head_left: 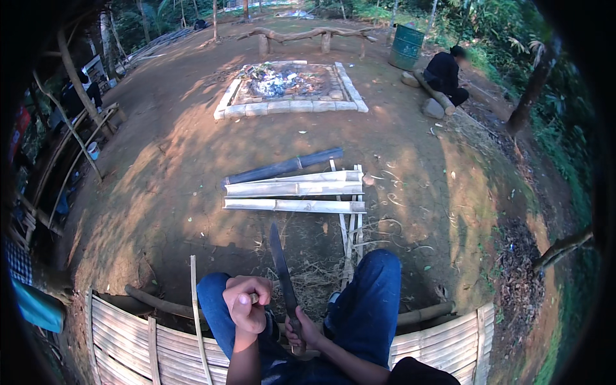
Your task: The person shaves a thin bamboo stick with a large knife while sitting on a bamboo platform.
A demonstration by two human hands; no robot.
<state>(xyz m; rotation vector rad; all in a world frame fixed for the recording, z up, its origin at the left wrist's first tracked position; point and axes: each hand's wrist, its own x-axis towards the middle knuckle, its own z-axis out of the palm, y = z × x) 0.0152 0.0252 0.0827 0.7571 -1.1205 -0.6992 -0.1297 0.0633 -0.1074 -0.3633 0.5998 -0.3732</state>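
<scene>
My right hand [303, 330] is wrapped round the handle of a machete [282, 266], whose long dark blade points up and away between my knees. My left hand [248, 303] is closed in a fist over my left knee. A small pale end, like a bamboo strip [255, 298], shows between its fingers; the rest is hidden. The blade stands apart from that hand. Beyond my feet lie split bamboo halves [292, 188] and a dark bamboo pole [282, 167], with thin bamboo strips [350, 237] on their right.
I sit on a bamboo slat bench [122, 337]; a long thin slat [197, 321] stands out past its edge. Shavings [308, 276] litter the ground. Farther off are a smoking fire pit [292, 107], a green drum [407, 47] and a seated person [443, 74]. Another person [90, 90] sits far left.
</scene>
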